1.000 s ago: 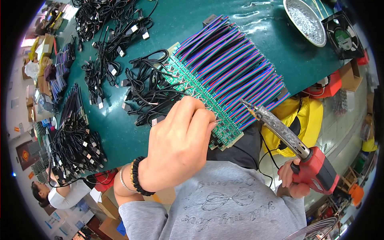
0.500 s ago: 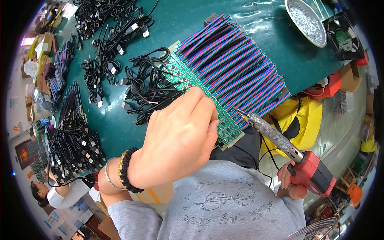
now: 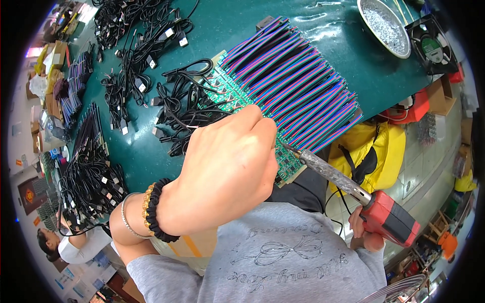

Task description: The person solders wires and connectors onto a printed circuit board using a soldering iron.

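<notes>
- Two hands in head view. Left hand, center: fingers curled in; tips hidden, can't tell what they hold, if anything.
- Right hand, 4 o'clock: fingers wrapped around the soldering iron handle, iron pointing to 10.
- Circuit board on the table, running 11 to 4 o'clock; ribbon wires off its 2 o'clock side, black cables at 10. Iron tip over its 4 o'clock end; contact unclear.
- I'd brace the right wrist, keep tip dwell short, fingers and ribbon insulation off the hot shaft.
- Writing: inverted script on the grey shirt, 5-6 o'clock; fan label, 2 o'clock, too small to read.
</notes>
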Motion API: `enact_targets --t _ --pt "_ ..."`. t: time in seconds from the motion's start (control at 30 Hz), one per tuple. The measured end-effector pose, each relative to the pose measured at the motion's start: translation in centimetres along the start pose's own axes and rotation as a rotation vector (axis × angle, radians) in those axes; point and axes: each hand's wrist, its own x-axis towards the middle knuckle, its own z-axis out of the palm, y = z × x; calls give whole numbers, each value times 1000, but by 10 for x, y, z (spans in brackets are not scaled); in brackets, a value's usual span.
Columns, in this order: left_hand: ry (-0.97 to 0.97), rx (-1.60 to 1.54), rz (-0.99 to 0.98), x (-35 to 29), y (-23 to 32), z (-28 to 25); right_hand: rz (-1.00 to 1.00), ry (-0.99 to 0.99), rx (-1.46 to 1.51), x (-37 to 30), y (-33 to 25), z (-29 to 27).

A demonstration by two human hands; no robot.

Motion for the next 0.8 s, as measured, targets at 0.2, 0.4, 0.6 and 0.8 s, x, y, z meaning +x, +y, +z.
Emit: enact_targets --t 0.2,0.4,0.6,0.8 --pt "-24 9 -8 2 2 0 182 187 -211 11 -13 19" --pt "-32 17 -21 0 4 2 153 135 -247 11 -8 15" --pt "-63 18 9 2 4 -2 153 -72 -201 4 -11 -6" --pt "-70 27 -13 3 4 -2 257 198 -110 22 -11 21"
